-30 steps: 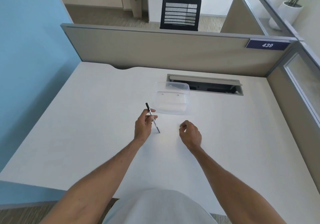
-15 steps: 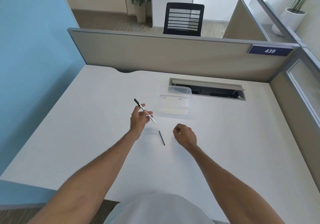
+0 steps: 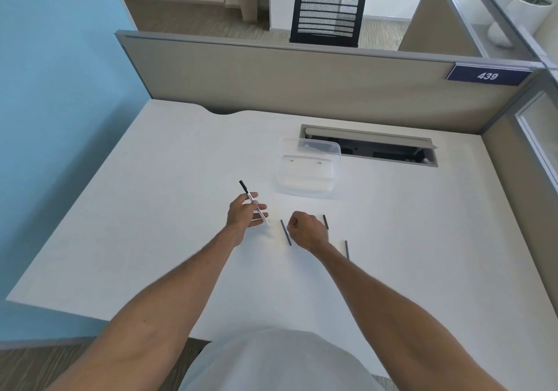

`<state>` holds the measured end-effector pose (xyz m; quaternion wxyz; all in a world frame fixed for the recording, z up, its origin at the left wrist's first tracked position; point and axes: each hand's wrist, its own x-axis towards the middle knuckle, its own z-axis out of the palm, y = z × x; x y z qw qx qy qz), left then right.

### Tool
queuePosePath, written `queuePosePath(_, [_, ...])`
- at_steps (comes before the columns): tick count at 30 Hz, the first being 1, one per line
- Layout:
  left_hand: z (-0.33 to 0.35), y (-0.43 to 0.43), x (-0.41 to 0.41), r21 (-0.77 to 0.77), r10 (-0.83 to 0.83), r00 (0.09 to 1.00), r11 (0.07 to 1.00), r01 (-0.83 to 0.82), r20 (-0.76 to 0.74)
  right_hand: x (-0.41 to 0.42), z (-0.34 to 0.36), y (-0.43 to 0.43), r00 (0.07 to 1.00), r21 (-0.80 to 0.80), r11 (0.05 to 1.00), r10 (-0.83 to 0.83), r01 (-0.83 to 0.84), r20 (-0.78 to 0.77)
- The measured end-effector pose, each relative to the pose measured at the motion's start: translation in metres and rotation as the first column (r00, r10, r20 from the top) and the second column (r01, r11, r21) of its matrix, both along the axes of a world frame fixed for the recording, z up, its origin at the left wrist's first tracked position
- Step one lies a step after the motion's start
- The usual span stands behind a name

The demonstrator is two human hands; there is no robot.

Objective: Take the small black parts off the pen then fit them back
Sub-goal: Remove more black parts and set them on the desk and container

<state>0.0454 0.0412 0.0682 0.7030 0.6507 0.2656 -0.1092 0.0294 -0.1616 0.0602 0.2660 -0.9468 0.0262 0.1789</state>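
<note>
The pen (image 3: 253, 202) is slim, with a white barrel and a black cap at its far end, and it slants from upper left to lower right above the white bench (image 3: 151, 209). The left hand (image 3: 244, 214) grasps it around the lower barrel, fingers part spread, with the capped end sticking out beyond them. Three thin dark sticks lie flat on the bench: one (image 3: 285, 232) between the two hands, just beside the right hand's knuckles; a second (image 3: 325, 221) at the far side of the right hand; a third (image 3: 347, 248) near the right wrist, its lower end cut off by the forearm. The right hand (image 3: 306, 230) is clenched in a loose fist, and whether it holds anything cannot be told. Beyond the hands sits a clear plastic container (image 3: 308, 171).
</note>
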Motion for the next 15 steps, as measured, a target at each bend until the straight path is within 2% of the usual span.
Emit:
queuePosePath(9, [-0.005, -0.005, 0.005, 0.014, -0.01, 0.999, 1.0, 0.01, -0.043, 0.001, -0.011, 0.024, 1.0, -0.109, 0.994, -0.01, 0.008, -0.021])
queuePosePath(15, [-0.011, -0.006, 0.008, 0.009, -0.016, 0.997, 1.0, 0.017, -0.075, 0.006, -0.008, 0.023, 0.999, -0.109, 0.994, -0.014, 0.009, -0.042])
